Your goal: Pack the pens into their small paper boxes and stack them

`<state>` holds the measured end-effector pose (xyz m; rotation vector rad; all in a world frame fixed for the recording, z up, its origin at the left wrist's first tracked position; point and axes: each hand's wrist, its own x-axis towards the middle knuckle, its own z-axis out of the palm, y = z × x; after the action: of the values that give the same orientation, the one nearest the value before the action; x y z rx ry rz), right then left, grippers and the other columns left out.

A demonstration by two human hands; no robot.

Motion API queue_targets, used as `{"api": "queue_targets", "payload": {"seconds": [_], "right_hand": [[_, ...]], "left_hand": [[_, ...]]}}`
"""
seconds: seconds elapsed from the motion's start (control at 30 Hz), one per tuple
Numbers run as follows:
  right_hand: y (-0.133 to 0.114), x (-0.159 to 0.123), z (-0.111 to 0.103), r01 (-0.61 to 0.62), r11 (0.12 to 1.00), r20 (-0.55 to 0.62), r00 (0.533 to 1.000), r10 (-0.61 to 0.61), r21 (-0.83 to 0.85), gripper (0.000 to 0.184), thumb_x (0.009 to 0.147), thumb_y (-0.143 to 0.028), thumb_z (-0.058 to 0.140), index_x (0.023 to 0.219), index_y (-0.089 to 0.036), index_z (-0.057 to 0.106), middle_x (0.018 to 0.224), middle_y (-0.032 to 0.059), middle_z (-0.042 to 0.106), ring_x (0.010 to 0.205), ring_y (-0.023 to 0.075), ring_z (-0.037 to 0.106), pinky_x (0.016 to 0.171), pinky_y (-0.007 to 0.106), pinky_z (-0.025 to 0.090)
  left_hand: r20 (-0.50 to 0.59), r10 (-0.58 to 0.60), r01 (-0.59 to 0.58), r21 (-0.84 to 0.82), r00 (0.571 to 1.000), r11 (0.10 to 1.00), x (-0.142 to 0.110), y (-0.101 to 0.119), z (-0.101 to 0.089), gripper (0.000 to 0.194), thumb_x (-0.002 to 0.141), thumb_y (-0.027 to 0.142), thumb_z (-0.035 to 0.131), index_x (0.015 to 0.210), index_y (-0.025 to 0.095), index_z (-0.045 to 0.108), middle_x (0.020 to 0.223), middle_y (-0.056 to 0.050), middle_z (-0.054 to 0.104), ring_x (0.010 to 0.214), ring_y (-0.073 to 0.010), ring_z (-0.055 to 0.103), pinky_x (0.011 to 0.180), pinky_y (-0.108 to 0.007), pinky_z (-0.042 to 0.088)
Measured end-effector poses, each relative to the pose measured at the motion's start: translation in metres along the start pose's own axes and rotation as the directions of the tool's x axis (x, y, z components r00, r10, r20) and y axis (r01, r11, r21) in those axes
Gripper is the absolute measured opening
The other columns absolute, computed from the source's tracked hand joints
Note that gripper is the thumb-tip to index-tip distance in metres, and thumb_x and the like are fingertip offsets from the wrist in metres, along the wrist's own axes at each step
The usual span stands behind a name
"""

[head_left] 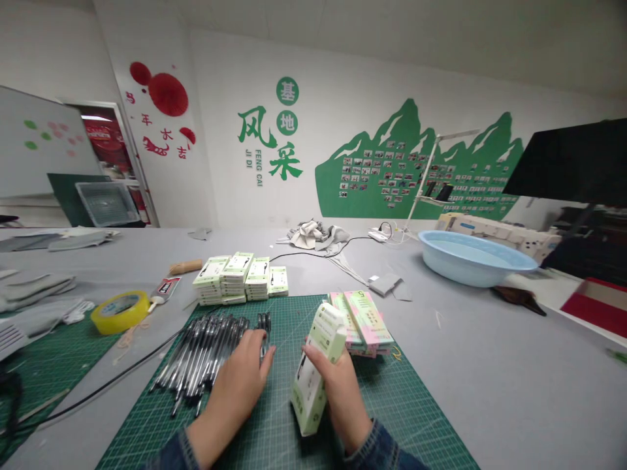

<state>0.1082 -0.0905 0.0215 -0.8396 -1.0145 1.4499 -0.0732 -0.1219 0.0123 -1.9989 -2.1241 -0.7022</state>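
My right hand (340, 385) is wrapped round a white and light-green pen box (313, 372), held tilted above the cutting mat. My left hand (240, 375) lies at the right side of a spread pile of clear pens with black caps (206, 346). Its fingers and thumb curl round a few pens (264, 321) set slightly apart from the pile; their lower parts are hidden by the hand. Just beyond my right hand lie pink and green flat packs (365, 320). Stacks of similar white-green boxes (238, 274) stand past the pens.
Under the work lies a green cutting mat (392, 405) on the grey table (490, 352). Yellow tape (121, 312) and a black cable (117, 378) are on the left. A blue basin (475, 261), a sewing machine (499, 232) and crumpled cloth (316, 235) are farther back.
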Motion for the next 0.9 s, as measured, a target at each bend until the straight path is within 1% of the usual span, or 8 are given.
{"api": "queue_targets", "payload": {"seconds": [0.07,0.1,0.23,0.3,0.43,0.6,0.77,0.9], "right_hand": [[0.005,0.001,-0.003,0.067,0.995,0.01,0.998,-0.066,-0.079,0.05,0.069,-0.044,0.084,0.107,-0.017,0.066,0.108,0.0106,0.073,0.102,0.0295,0.067,0.093,0.042,0.051],[0.007,0.002,-0.004,0.092,0.989,0.021,0.996,-0.09,-0.112,0.049,0.069,-0.044,0.083,0.106,-0.017,0.065,0.108,0.0111,0.073,0.102,0.0302,0.067,0.094,0.044,0.05],[0.012,0.001,-0.006,0.167,0.96,0.058,0.986,-0.158,-0.226,0.046,0.07,-0.043,0.082,0.105,-0.017,0.066,0.107,0.0121,0.073,0.101,0.0314,0.068,0.095,0.048,0.051],[0.013,0.0,-0.007,0.187,0.949,0.069,0.982,-0.175,-0.253,0.045,0.071,-0.042,0.081,0.105,-0.017,0.066,0.107,0.0124,0.074,0.101,0.0316,0.068,0.095,0.048,0.051],[0.014,0.0,-0.01,0.212,0.939,0.078,0.977,-0.198,-0.272,0.043,0.073,-0.041,0.08,0.107,-0.017,0.067,0.108,0.0122,0.074,0.101,0.0306,0.069,0.096,0.047,0.052],[0.015,0.0,-0.01,0.231,0.931,0.052,0.973,-0.225,-0.283,0.045,0.071,-0.038,0.082,0.11,-0.017,0.07,0.109,0.0119,0.074,0.112,0.0321,0.065,0.098,0.045,0.052],[0.013,-0.001,-0.01,0.256,0.921,0.049,0.966,-0.253,-0.295,0.045,0.072,-0.036,0.081,0.111,-0.017,0.07,0.11,0.0114,0.074,0.113,0.0317,0.064,0.1,0.045,0.051],[0.012,0.0,-0.009,0.275,0.911,0.047,0.961,-0.274,-0.307,0.045,0.072,-0.036,0.081,0.112,-0.018,0.07,0.108,0.0109,0.074,0.112,0.0311,0.065,0.099,0.044,0.051]], "left_hand": [[0.153,-0.192,0.169,0.149,0.97,0.974,0.021,0.006,0.008,0.03,0.097,0.034,0.051,0.112,0.011,0.062,0.107,-0.017,0.068,0.095,-0.0302,0.072,0.076,-0.038,0.058],[0.191,-0.267,0.23,0.197,0.945,0.953,0.031,0.009,0.012,0.033,0.096,0.036,0.053,0.112,0.009,0.062,0.108,-0.019,0.068,0.094,-0.0319,0.072,0.075,-0.039,0.057],[0.209,-0.44,0.39,0.24,0.874,0.889,0.063,0.016,0.032,0.043,0.094,0.034,0.054,0.116,-0.003,0.059,0.109,-0.031,0.066,0.093,-0.0371,0.073,0.075,-0.042,0.056],[0.23,-0.495,0.444,0.24,0.838,0.863,0.072,0.015,0.038,0.043,0.093,0.03,0.055,0.117,-0.005,0.059,0.109,-0.034,0.067,0.096,-0.0375,0.073,0.076,-0.042,0.056],[0.299,-0.512,0.469,0.206,0.806,0.859,0.079,0.008,0.038,0.038,0.089,0.028,0.058,0.114,0.0,0.063,0.11,-0.031,0.07,0.102,-0.0348,0.072,0.08,-0.039,0.055],[0.343,-0.488,0.451,0.186,0.803,0.873,0.076,0.006,0.031,0.034,0.087,0.022,0.056,0.113,0.004,0.065,0.117,-0.028,0.07,0.108,-0.035,0.07,0.086,-0.04,0.053],[0.367,-0.476,0.441,0.179,0.799,0.879,0.076,0.009,0.03,0.03,0.086,0.013,0.051,0.109,0.003,0.067,0.115,-0.029,0.07,0.109,-0.0364,0.07,0.085,-0.042,0.054],[0.369,-0.442,0.421,0.139,0.818,0.896,0.073,0.011,0.032,0.026,0.085,0.01,0.051,0.102,0.003,0.069,0.112,-0.03,0.07,0.107,-0.0397,0.07,0.085,-0.046,0.053]]}}
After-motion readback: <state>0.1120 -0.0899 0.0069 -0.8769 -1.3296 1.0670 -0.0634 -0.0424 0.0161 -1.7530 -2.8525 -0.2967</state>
